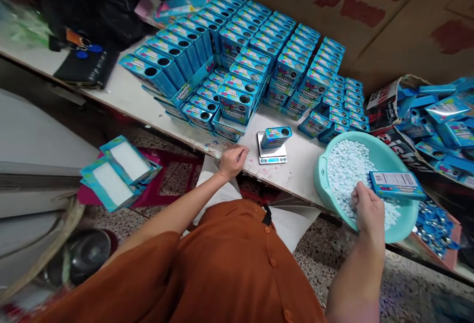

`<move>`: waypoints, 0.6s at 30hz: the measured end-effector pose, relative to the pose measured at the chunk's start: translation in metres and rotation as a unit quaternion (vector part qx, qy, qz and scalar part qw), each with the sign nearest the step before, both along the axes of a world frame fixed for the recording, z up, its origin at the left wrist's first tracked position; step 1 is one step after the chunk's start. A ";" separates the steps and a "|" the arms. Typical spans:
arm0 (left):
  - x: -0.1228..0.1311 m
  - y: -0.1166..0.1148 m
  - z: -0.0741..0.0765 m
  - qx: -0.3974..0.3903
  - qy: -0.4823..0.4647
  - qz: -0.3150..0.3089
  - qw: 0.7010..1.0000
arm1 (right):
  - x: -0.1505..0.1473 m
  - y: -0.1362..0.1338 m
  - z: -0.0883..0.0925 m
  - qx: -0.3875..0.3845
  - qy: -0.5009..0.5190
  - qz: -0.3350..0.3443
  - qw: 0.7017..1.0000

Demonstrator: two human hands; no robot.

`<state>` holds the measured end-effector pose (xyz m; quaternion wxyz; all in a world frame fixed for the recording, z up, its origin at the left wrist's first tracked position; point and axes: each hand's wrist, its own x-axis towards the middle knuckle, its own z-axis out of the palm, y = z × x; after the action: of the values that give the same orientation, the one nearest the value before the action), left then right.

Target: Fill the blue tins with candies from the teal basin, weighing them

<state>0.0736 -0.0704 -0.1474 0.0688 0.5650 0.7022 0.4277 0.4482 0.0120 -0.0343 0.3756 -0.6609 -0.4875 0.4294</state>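
Observation:
My left hand (233,161) rests in a loose fist at the table's front edge, with nothing visible in it. Just to its right, a small digital scale (273,153) carries one blue candy box (277,136), standing upright with a round hole in its top. On the right, a turquoise basin (322,184) holds many small white candies (344,175). My right hand (370,209) is over these candies, fingers pinched together at their surface; the fingertips are partly hidden. Beside that hand, another blue candy box (398,184) lies flat across the candies.
Rows of blue boxes (281,66) fill the back of the table, some in display trays. An open carton (385,103) with loose blue boxes stands right, near a tray of blue-and-silver pieces (437,229). Two blue packs (126,165) sit on a magenta stool (159,192) at left.

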 end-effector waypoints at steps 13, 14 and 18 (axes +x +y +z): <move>-0.001 0.002 -0.001 -0.030 0.048 -0.037 0.998 | 0.003 0.003 -0.002 -0.006 -0.023 -0.011 1.000; -0.001 0.002 -0.001 -0.030 0.053 -0.039 0.997 | 0.003 0.003 -0.002 -0.006 -0.021 -0.012 1.000; -0.002 0.001 -0.002 -0.029 0.063 -0.048 0.996 | 0.002 0.004 -0.002 -0.015 -0.013 -0.016 1.000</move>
<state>0.0714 -0.0694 -0.1495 0.0613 0.6214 0.6896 0.3668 0.4500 0.0163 -0.0362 0.3664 -0.6799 -0.4753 0.4215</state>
